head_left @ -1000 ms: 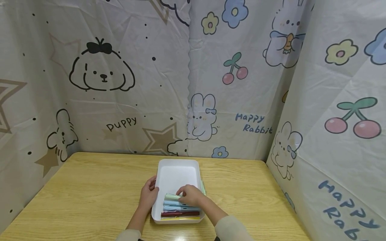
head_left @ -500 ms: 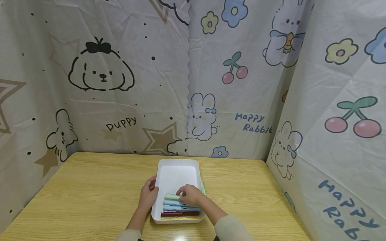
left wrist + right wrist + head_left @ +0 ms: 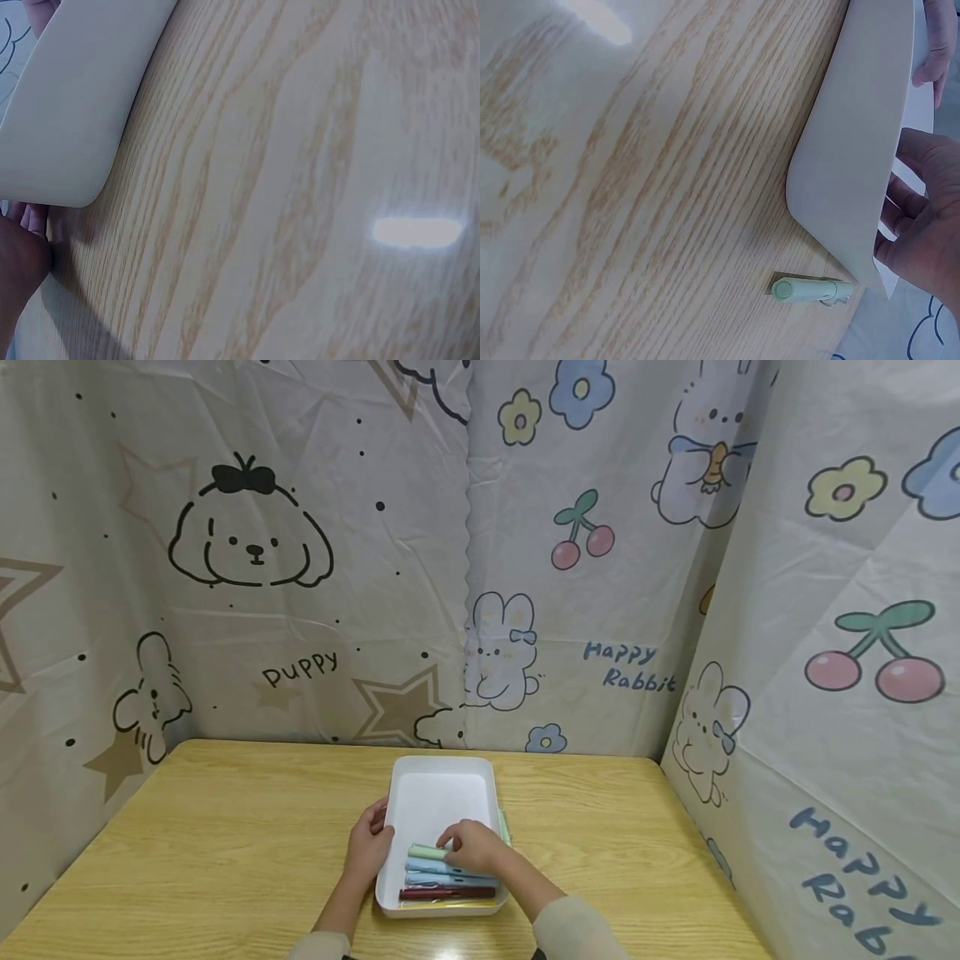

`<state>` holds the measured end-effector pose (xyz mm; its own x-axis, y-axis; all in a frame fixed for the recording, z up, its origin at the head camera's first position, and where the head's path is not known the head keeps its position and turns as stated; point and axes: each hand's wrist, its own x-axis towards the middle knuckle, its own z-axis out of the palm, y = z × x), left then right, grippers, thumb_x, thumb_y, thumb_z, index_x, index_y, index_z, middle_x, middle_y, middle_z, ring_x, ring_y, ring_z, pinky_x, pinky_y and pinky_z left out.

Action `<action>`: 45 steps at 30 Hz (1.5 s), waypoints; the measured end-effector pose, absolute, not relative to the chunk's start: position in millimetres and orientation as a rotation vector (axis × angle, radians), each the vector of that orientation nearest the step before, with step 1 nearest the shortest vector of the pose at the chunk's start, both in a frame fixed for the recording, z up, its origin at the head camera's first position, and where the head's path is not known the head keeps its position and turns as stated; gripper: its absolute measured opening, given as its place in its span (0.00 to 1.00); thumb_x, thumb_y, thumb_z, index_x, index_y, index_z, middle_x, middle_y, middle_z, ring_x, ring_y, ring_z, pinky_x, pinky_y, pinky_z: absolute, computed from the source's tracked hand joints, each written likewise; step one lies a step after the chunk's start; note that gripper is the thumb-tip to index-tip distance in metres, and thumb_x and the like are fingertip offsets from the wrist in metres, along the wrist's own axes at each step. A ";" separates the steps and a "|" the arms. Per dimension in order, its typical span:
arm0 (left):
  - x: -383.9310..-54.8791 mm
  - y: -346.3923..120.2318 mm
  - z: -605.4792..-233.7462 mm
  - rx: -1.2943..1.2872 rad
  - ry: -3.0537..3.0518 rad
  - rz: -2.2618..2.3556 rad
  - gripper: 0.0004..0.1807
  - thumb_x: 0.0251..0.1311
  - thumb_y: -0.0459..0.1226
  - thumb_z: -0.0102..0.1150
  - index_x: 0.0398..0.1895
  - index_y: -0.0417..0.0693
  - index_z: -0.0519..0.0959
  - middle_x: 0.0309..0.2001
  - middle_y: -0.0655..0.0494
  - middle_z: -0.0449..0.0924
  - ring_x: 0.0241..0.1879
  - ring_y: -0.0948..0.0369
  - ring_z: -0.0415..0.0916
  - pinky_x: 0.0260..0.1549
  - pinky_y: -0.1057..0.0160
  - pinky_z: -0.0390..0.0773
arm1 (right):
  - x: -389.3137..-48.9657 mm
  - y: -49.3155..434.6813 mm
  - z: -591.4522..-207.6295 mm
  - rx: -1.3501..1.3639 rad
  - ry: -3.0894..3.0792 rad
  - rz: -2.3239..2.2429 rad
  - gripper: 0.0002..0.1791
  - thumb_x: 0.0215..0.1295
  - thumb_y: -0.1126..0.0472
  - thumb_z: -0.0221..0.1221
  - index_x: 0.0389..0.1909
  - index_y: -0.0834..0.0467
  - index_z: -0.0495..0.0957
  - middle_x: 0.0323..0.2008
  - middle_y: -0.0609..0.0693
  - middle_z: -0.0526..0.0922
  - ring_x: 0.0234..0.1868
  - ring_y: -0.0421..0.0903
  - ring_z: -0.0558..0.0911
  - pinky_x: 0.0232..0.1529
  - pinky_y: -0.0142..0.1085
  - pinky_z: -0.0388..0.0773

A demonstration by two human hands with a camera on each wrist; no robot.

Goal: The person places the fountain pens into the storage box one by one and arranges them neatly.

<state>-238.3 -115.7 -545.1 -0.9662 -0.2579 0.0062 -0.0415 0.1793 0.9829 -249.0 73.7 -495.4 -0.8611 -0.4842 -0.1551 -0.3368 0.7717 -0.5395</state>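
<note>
A white rectangular tray (image 3: pixel 442 789) sits near the front of the wooden table. At its left side my left hand (image 3: pixel 369 843) holds the wall, thumb at the rim and fingers along the outside. My right hand (image 3: pixel 477 847) reaches over the right wall and pinches a light green pen (image 3: pixel 426 852) inside the tray. Side by side, nearer me, lie two light blue pens (image 3: pixel 427 866), a dark red pen (image 3: pixel 447 893) and a yellow one (image 3: pixel 447 906). The right fingers cover the right ends of the upper pens.
Outside the tray's right wall another light green pen (image 3: pixel 810 291) lies on the table (image 3: pixel 600 852). Printed cloth curtains (image 3: pixel 307 610) rise at the table's back edge and along both sides.
</note>
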 end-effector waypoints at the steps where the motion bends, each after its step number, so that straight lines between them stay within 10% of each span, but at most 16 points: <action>1: -238.4 -115.8 -545.4 0.291 -2.275 -1.888 0.27 0.59 0.27 0.44 0.65 0.39 0.64 0.58 0.35 0.70 0.55 0.46 0.70 0.52 0.49 0.73 | -248.9 73.7 -495.3 -0.634 2.682 -0.739 0.10 0.55 0.63 0.61 0.39 0.54 0.83 0.21 0.42 0.73 0.23 0.36 0.68 0.25 0.29 0.66; 45: -239.5 -115.8 -547.0 0.283 -2.269 -1.889 0.27 0.60 0.27 0.43 0.65 0.39 0.64 0.59 0.36 0.70 0.56 0.45 0.69 0.54 0.48 0.71 | -259.9 87.5 -479.4 -0.781 2.774 -0.795 0.12 0.56 0.62 0.61 0.41 0.59 0.83 0.29 0.48 0.78 0.29 0.38 0.71 0.28 0.28 0.68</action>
